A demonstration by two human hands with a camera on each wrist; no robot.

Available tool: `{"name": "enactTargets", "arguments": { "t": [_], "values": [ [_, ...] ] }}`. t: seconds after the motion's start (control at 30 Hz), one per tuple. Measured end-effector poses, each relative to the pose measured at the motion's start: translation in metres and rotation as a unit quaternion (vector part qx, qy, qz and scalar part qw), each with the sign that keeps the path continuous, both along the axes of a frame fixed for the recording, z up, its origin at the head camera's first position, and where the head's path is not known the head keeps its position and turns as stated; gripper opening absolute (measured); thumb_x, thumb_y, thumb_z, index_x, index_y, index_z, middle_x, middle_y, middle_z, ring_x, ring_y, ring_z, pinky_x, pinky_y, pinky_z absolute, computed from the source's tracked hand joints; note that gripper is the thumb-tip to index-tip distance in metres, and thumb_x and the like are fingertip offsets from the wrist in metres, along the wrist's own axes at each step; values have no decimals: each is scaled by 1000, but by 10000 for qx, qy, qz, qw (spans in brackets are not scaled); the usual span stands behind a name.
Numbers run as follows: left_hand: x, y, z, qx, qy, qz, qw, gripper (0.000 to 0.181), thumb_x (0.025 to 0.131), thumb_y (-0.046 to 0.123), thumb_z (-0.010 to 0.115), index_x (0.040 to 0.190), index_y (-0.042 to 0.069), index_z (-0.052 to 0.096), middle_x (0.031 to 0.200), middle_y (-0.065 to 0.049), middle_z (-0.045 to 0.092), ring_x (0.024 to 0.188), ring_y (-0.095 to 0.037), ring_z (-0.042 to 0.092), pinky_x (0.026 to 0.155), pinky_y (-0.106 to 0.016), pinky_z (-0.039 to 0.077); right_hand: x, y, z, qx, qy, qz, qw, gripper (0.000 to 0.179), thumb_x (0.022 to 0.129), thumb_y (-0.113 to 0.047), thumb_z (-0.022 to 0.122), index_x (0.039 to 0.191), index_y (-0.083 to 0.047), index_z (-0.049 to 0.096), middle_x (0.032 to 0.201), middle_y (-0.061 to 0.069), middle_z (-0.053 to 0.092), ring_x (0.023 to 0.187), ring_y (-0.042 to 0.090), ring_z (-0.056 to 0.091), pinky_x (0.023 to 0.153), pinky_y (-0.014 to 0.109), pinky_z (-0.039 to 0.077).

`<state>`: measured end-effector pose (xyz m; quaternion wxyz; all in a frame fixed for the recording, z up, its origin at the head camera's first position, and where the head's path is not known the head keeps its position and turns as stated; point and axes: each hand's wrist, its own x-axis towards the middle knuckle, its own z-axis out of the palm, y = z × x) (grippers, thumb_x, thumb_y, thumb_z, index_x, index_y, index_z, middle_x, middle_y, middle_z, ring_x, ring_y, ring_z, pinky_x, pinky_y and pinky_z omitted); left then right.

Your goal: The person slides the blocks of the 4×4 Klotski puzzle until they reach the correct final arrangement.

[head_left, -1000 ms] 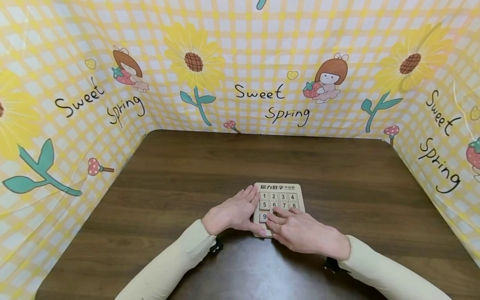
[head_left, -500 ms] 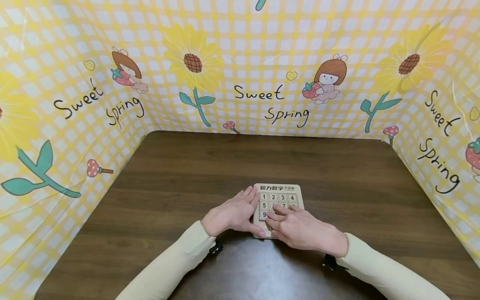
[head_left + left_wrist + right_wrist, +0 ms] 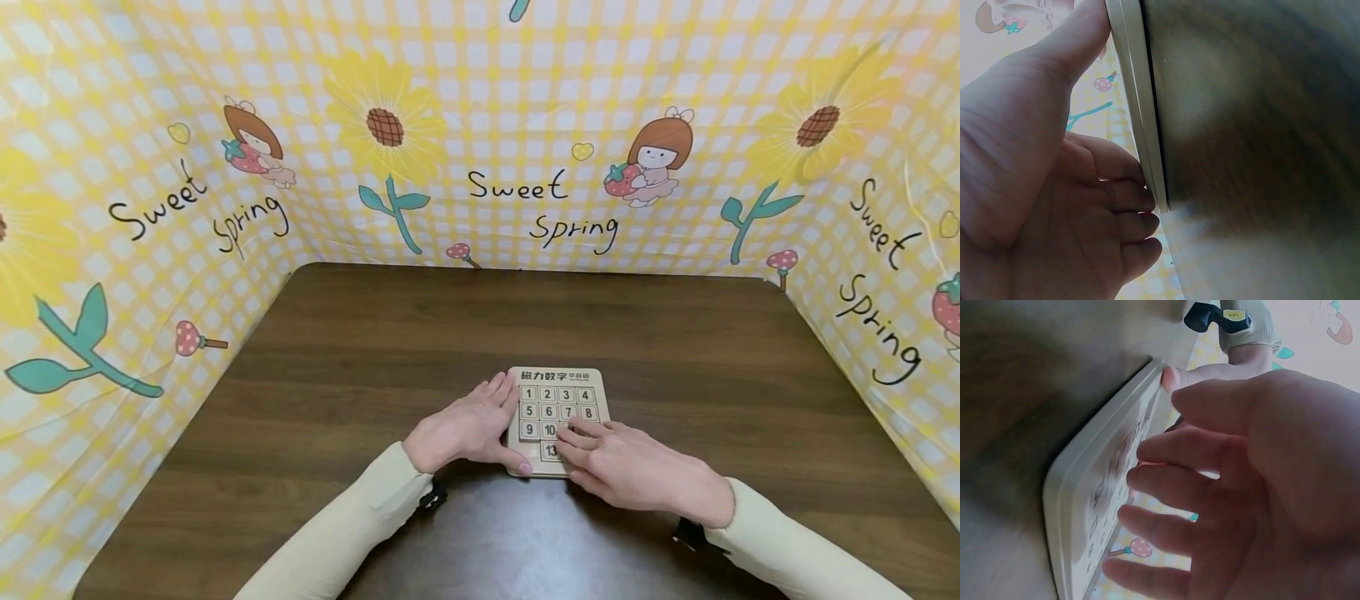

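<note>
A wooden sliding number puzzle lies flat on the table, its tiles in rows. Tiles 1 to 8 show in the upper two rows, 9 and 10 below. Tile 13 sits in the bottom row's second column, right of a bare bottom-left slot. My left hand rests along the puzzle's left edge with straight fingers, its thumb on the near-left corner. My right hand lies over the lower right tiles, fingertips touching them and hiding several. In the right wrist view its fingers are spread above the board.
The puzzle stands on a dark wooden table. A yellow checked cloth printed with flowers hangs round its back and sides. A dark band shows at the left wrist.
My right hand has slid right across the puzzle, uncovering tiles 6, 10 and 13. Tile 9 has shifted up slightly into line with its row. The left hand stays put.
</note>
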<state>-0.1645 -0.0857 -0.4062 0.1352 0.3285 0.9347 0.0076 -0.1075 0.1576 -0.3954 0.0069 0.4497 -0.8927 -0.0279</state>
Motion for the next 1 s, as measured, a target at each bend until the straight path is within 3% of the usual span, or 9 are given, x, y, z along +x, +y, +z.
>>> {"name": "enactTargets", "arguments": {
  "t": [0.13,0.27,0.6,0.87,1.0],
  "values": [
    [0,0,0,-40,-27,19,10000,118,76,76,62,154,-2,21,164,-21,10,153,-32,12,125,-42,19,5,4,1,-32,-161,141,9998,46,98,-30,56,139,-10,56,143,9,56,136,31,50,104,49,48],
    [-1,1,0,-26,-71,60,10000,118,76,76,62,155,-2,21,164,-20,9,153,-32,11,125,-42,19,7,5,0,12,-42,294,9996,45,97,-31,58,138,-10,57,143,9,56,136,33,49,105,49,48],
    [0,1,0,-28,-118,39,9999,118,77,76,61,155,-2,20,164,-21,8,153,-32,10,125,-42,19,9,0,0,-31,-107,297,9995,43,98,-28,58,137,-12,56,142,7,57,135,33,49,107,48,46],
    [-1,0,0,-9,-47,27,10000,116,76,76,62,154,-2,23,163,-22,11,153,-33,13,125,-42,19,7,-7,-5,29,151,546,9984,45,97,-30,59,139,-12,56,142,5,57,136,31,49,109,47,45],
    [-1,0,-1,30,-53,-4,10000,117,77,75,62,154,-3,23,163,-23,12,153,-33,13,125,-43,20,4,-7,-4,124,-46,494,9987,46,97,-28,59,141,-13,55,144,5,55,138,31,47,109,49,44]
  ]
}}
